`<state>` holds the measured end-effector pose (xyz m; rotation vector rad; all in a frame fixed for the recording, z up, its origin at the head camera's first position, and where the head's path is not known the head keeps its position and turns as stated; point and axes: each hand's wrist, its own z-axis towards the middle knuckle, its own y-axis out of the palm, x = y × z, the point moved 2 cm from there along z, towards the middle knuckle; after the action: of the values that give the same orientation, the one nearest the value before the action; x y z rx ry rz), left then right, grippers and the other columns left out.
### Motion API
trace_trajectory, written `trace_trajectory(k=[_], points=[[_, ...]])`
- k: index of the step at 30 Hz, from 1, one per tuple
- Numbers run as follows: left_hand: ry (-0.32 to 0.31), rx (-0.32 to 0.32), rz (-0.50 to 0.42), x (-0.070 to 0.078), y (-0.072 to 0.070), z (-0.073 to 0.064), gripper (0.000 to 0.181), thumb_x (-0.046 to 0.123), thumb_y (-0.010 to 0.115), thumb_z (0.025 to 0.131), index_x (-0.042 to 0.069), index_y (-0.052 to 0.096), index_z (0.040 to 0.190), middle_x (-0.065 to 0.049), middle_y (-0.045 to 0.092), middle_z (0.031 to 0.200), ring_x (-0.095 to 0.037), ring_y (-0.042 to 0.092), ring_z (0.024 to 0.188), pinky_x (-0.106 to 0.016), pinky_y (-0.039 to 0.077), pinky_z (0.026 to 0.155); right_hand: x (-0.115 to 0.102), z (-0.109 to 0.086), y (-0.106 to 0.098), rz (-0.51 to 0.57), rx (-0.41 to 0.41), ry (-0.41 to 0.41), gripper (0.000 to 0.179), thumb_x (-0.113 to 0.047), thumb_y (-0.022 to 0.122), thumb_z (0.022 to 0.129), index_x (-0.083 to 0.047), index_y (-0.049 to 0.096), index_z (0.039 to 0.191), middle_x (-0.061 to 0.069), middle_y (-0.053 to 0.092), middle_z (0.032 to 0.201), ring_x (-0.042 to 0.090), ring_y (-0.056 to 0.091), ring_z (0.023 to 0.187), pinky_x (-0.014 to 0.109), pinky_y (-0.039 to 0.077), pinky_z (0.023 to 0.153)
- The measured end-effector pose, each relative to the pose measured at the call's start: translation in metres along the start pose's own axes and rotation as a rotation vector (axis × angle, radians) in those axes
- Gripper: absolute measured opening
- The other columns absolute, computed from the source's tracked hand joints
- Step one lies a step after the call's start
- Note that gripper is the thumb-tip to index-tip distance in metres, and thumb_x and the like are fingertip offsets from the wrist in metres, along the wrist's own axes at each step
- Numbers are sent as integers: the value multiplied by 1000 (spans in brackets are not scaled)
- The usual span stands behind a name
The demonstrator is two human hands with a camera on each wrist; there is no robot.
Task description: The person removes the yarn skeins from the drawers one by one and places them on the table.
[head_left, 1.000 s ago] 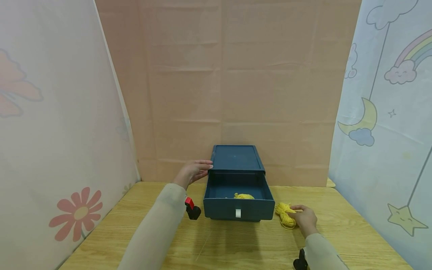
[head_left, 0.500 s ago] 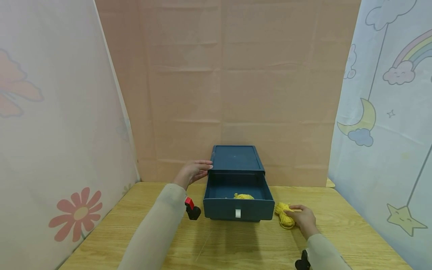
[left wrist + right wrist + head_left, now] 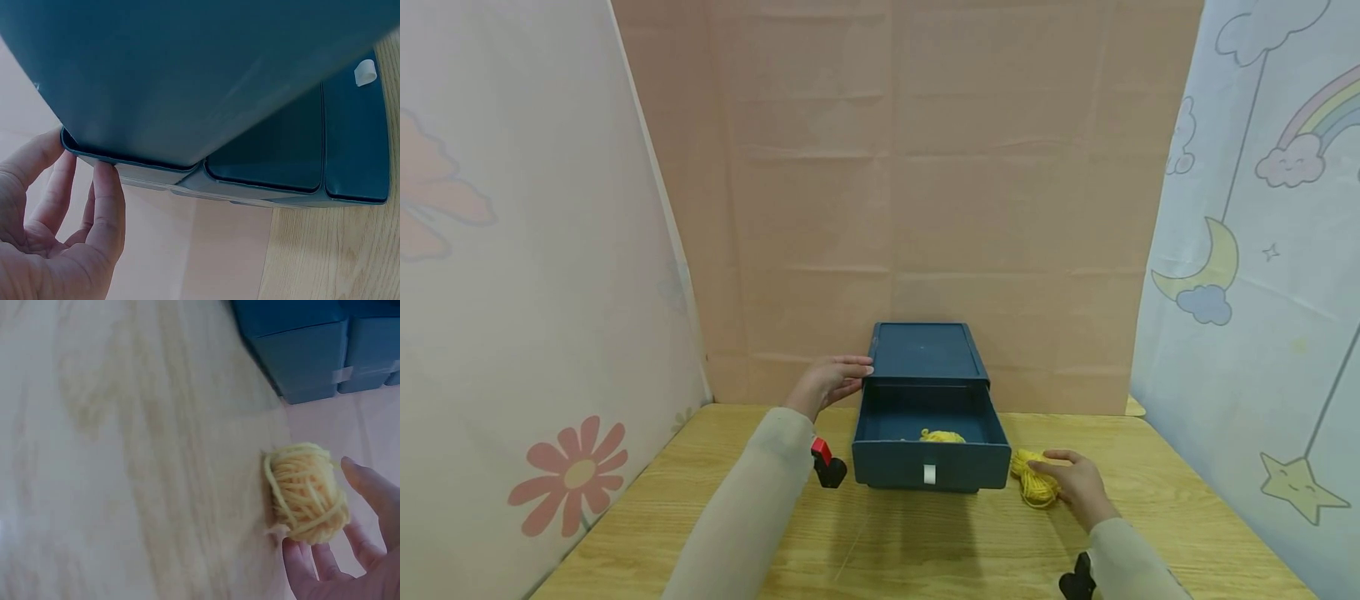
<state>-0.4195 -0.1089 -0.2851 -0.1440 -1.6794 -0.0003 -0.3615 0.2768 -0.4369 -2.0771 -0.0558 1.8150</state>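
Note:
A dark blue drawer box (image 3: 921, 350) stands on the table with its drawer (image 3: 928, 467) pulled out. My left hand (image 3: 829, 382) holds the left front edge of the casing, as the left wrist view shows, with bent fingers (image 3: 107, 203). Inside the drawer lies a ball of yellow yarn (image 3: 942, 436), partly hidden by the front panel. Another yellow yarn bundle (image 3: 309, 494) rests on the table to the drawer's right. Around it is my right hand (image 3: 1077, 483), fingertips at one side and thumb (image 3: 369, 484) spread just off the other side.
The wooden table (image 3: 865, 550) runs in front of the drawer box. A tan sheet (image 3: 917, 183) hangs behind, and patterned cloths stand at left and right. A white tab (image 3: 929, 474) sits on the drawer front. Both wrists carry small black devices.
My right hand has spread its fingers slightly and shifted a little to the right beside the yarn bundle. The left hand and the drawer have stayed put.

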Motion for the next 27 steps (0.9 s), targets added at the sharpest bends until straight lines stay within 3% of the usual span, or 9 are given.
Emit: trace_trajectory(k=[3, 5, 6, 9, 12, 15, 19, 22, 27], points=[[0, 0, 0, 0, 0, 1, 26, 15, 71, 89, 11, 71, 114, -8, 68, 109, -17, 63, 89, -30, 51, 96, -2, 0, -3, 36, -3, 20, 66, -27, 70, 89, 6, 41, 138, 15, 55, 120, 10, 34, 56, 26, 41, 53], [0, -2, 1, 0, 0, 2, 26, 16, 71, 89, 11, 71, 114, -8, 68, 109, -17, 63, 89, -30, 52, 96, -4, 0, -6, 41, -1, 26, 66, -27, 69, 89, 4, 41, 139, 7, 60, 94, 8, 29, 49, 25, 41, 51], [0, -3, 2, 0, 1, 2, 26, 16, 71, 89, 11, 71, 114, -7, 68, 109, -17, 63, 89, -30, 52, 96, -6, 0, -8, 32, 5, 22, 66, -28, 70, 89, 5, 41, 139, 7, 60, 92, 9, 34, 51, 26, 44, 52], [0, -9, -2, 0, 1, 3, 27, 15, 71, 89, 10, 70, 115, -8, 68, 109, -17, 63, 89, -30, 51, 97, -15, 0, -11, 4, 7, 7, 68, -31, 67, 91, 4, 39, 141, 24, 56, 110, 31, 60, 78, 31, 56, 72], [1, -12, -3, -1, 0, 4, 28, 15, 70, 89, 10, 70, 116, -8, 68, 108, -16, 62, 89, -30, 51, 97, -30, -3, -14, 38, -4, -10, 72, -34, 65, 92, 4, 35, 144, 36, 26, 146, 47, 45, 125, 41, 51, 98], [2, -10, 2, -1, 0, 5, 28, 15, 70, 89, 10, 70, 116, -8, 67, 109, -17, 62, 89, -28, 52, 95, -47, -7, -17, 142, -36, -23, 70, -31, 64, 94, 1, 32, 147, 30, 26, 150, 32, 58, 115, 35, 49, 101], [4, -7, 9, -1, -1, 6, 27, 16, 70, 89, 10, 70, 116, -8, 67, 110, -17, 62, 90, -27, 53, 94, -71, -16, -21, 269, -105, -93, 58, -25, 62, 95, -6, 37, 144, 4, 54, 125, -3, 61, 87, 22, 53, 91], [6, -10, 4, -2, 0, 6, 27, 15, 70, 89, 10, 70, 115, -8, 67, 110, -17, 62, 89, -29, 52, 95, -90, -25, -24, 373, -166, -167, 43, -21, 60, 97, -14, 43, 135, -15, 58, 104, -4, 62, 86, 19, 52, 90], [1, -13, -5, -2, 0, 7, 26, 15, 71, 89, 10, 71, 115, -8, 67, 109, -17, 62, 89, -29, 52, 96, -123, -42, -25, 521, -248, -288, 26, -13, 60, 96, -21, 52, 119, -13, 61, 102, 1, 64, 93, 18, 53, 89]])
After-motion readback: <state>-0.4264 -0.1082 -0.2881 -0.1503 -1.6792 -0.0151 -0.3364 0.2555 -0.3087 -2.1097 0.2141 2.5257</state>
